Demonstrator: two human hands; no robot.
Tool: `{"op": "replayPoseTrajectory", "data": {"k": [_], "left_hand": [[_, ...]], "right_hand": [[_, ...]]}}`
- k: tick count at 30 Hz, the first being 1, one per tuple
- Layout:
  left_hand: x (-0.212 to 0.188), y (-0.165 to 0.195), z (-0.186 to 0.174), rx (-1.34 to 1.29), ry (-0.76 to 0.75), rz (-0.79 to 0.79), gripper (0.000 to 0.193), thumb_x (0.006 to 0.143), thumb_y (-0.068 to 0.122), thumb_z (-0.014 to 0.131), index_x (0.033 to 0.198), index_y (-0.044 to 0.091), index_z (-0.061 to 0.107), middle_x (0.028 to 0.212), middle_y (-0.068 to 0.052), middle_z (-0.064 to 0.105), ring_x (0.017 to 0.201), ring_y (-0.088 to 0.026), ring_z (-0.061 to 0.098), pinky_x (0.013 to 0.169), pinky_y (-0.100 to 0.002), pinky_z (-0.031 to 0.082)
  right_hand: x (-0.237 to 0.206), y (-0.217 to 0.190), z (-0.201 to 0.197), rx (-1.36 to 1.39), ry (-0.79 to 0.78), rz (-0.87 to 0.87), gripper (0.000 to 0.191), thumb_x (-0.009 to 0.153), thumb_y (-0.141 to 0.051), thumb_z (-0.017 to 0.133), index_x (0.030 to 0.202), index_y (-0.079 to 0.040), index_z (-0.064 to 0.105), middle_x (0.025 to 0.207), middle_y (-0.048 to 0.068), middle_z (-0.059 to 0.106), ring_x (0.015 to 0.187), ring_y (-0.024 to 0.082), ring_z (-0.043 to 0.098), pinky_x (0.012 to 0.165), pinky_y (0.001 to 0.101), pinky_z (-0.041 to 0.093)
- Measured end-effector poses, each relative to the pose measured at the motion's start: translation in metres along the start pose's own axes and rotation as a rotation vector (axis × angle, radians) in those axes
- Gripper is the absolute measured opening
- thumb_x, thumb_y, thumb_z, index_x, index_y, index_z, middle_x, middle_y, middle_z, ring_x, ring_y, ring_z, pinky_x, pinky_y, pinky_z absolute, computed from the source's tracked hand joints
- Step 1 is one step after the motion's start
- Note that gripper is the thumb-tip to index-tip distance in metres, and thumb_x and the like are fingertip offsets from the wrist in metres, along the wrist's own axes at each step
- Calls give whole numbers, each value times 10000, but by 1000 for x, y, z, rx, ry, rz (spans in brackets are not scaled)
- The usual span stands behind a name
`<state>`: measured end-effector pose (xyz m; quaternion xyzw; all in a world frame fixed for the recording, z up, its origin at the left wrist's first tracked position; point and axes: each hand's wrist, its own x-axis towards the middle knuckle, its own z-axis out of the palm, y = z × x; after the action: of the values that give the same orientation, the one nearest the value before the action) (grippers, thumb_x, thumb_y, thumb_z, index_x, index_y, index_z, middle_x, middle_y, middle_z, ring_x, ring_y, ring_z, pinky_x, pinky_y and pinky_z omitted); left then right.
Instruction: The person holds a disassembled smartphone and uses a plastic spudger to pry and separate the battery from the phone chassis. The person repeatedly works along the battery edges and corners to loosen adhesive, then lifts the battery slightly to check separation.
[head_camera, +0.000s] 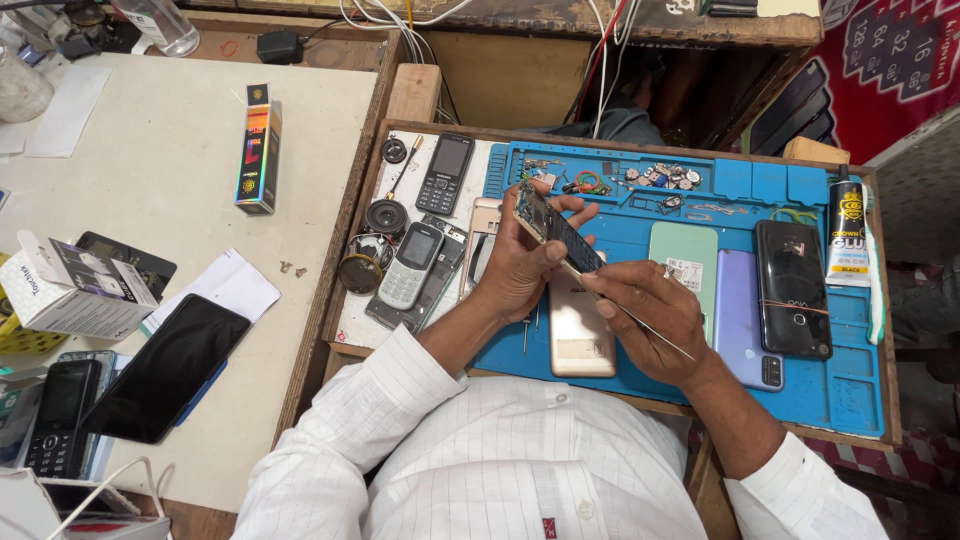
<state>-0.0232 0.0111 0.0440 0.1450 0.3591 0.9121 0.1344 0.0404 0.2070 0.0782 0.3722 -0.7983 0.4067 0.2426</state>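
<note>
My left hand (518, 268) holds a small phone circuit board (556, 232) tilted up over the blue work mat (850, 385). My right hand (650, 318) grips a thin metal tool, likely tweezers (668, 338), whose tip meets the lower edge of the board. Just below both hands a gold phone (581, 342) lies back-up on the mat. Both sleeves are white with fine stripes.
On the mat lie a green phone (686, 262), a lilac phone (742, 320), a black phone (792, 288), a glue tube (848, 228) and several small parts (662, 178). Two keypad phones (444, 174) and round speakers (384, 217) sit at the left. Boxes and phones cover the left table.
</note>
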Motion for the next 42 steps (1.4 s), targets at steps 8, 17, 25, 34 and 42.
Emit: {"op": "replayPoseTrajectory", "data": {"k": [8,17,25,34,42], "left_hand": [[1,-6,-4,70,-48,14,961,714,315,981,1385,200,303,1337,-124,516,1406,-369,511,1160,-530,508],[5,-5,-5,-84,-5,25,850,849,470,820,1451,213,279,1304,-146,536,1289,-393,591,1028,-518,585],[3,-3,-6,-139,38,-71,871,817,730,618,1502,354,233,1252,-122,541,1238,-422,603,939,-583,609],[7,3,-6,-205,9,-127,969,881,755,560,1566,118,306,1418,-200,583,1301,-353,622,976,-472,611],[2,-7,-4,12,-31,-24,862,836,659,674,1452,317,178,1339,-142,490,1285,-409,585,1027,-530,590]], "right_hand": [[-1,2,0,10,7,2,260,986,-86,652,1239,-44,696,1173,100,711,1007,210,717,851,333,581],[25,-10,-24,64,-25,161,254,1035,-189,602,1210,-43,715,1174,130,759,1055,258,736,894,405,569],[203,15,-65,325,64,24,399,1193,-336,482,1439,-50,611,1369,110,705,1273,196,686,1010,323,591],[149,-50,-21,-114,-189,-162,227,1021,-198,639,1166,-55,739,1008,135,743,938,289,715,825,436,567],[38,-29,-12,28,-28,96,241,1022,-120,614,1227,-29,701,1125,139,754,1085,277,726,883,389,547]]}}
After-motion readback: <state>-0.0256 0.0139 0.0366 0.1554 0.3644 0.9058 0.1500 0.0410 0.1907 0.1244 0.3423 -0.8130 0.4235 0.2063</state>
